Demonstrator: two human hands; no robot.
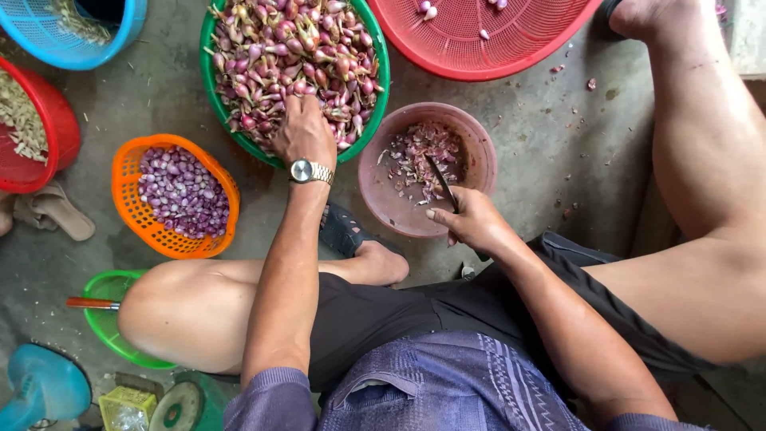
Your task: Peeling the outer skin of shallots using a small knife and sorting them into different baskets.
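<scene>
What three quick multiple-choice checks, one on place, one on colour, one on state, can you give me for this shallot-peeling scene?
1. Where is the left hand?
A. in the round green plastic basket of unpeeled shallots
B. in the orange basket
C. on the floor

2. What colour is the oval mesh basket of peeled purple shallots?
A. blue
B. orange
C. pink

3. What does the right hand hold?
A. nothing
B. a spoon
C. a dark-bladed small knife

Answers: 1 A, the fingers rest among the unpeeled shallots. 2 B, its rim and wall are orange. 3 C, the grip closes on the knife above the round pink plastic bowl of peelings.
</scene>
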